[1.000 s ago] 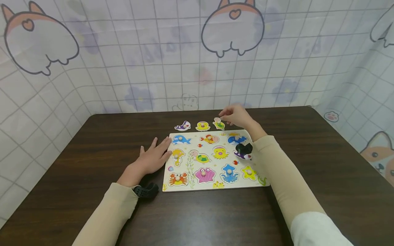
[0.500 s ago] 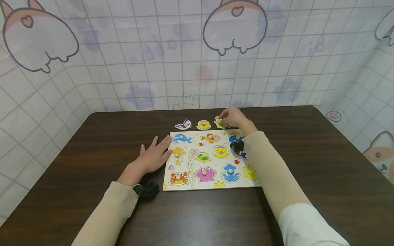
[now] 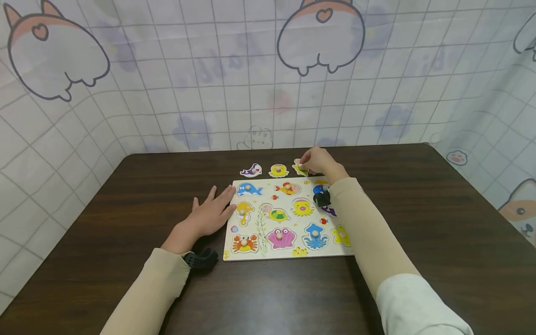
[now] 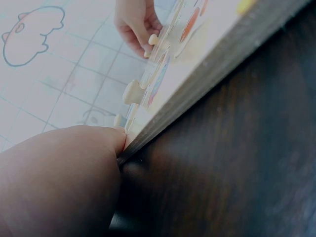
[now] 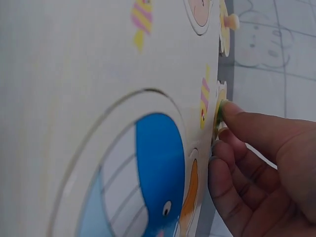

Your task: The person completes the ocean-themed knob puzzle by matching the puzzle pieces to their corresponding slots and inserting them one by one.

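Observation:
In the head view a white puzzle board [image 3: 259,256] printed with sea animals lies on the table. My left hand [image 3: 209,214] rests flat at its left edge, fingertips touching the rim. Just behind the board's far edge, my right hand [image 3: 321,162] pinches the turtle puzzle piece [image 3: 298,166]; the fingers cover part of it. That piece [image 5: 219,111] shows edge-on at the thumb tip in the right wrist view. To its left lie a yellow octopus piece [image 3: 278,170] and a purple whale-like piece [image 3: 251,170], both with knobs.
Several knobbed pieces sit in the board, among them a crab [image 3: 244,243], a pink shell [image 3: 281,238] and a blue squid [image 3: 315,237]. My right sleeve [image 3: 368,228] hides the board's right side. A patterned curtain [image 3: 226,102] hangs behind the dark table [image 3: 146,204].
My right hand has shifted slightly, from the turtle piece's head to over its body. The turtle piece has turned a little. The left hand stays at the board's edge.

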### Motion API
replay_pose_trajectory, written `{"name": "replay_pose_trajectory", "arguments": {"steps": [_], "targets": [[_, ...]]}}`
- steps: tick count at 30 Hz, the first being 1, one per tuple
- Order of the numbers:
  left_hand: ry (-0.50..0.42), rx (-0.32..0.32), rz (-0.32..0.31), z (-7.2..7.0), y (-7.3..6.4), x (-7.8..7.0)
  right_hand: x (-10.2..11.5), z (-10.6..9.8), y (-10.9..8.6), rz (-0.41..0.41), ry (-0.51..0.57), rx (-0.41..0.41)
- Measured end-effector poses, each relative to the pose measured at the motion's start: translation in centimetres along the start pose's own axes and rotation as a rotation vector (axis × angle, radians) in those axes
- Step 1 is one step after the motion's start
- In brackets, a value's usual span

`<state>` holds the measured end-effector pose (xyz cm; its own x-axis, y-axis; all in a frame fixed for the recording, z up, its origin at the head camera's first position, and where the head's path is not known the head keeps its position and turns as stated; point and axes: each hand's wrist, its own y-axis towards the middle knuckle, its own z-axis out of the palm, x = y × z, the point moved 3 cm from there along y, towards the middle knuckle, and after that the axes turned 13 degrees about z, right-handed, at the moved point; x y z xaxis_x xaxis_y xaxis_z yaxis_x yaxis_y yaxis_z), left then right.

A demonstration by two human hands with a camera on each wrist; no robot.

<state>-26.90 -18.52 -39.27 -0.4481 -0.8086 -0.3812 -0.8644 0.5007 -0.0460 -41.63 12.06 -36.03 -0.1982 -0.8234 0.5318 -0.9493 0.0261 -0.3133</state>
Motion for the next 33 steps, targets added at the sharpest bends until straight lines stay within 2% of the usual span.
{"name": "replay_pose_trajectory", "arguments": {"steps": [10, 22, 28, 33], "targets": [[-0.007, -0.005, 0.002, 0.1, 0.0, 0.0, 0.2, 0.0, -0.5, -0.027, -0.039, -0.019], [0.009, -0.008, 0.007, 0.0, 0.0, -0.1, 0.3, -1.1, -1.5, -0.089, -0.126, -0.041], [0.008, -0.004, 0.006, 0.0, -0.1, -0.3, 0.2, -1.6, -2.2, -0.136, -0.133, -0.045], [0.008, -0.003, 0.001, 0.0, -0.1, -0.1, 0.1, -1.9, -3.2, -0.207, -0.121, -0.066]]}}
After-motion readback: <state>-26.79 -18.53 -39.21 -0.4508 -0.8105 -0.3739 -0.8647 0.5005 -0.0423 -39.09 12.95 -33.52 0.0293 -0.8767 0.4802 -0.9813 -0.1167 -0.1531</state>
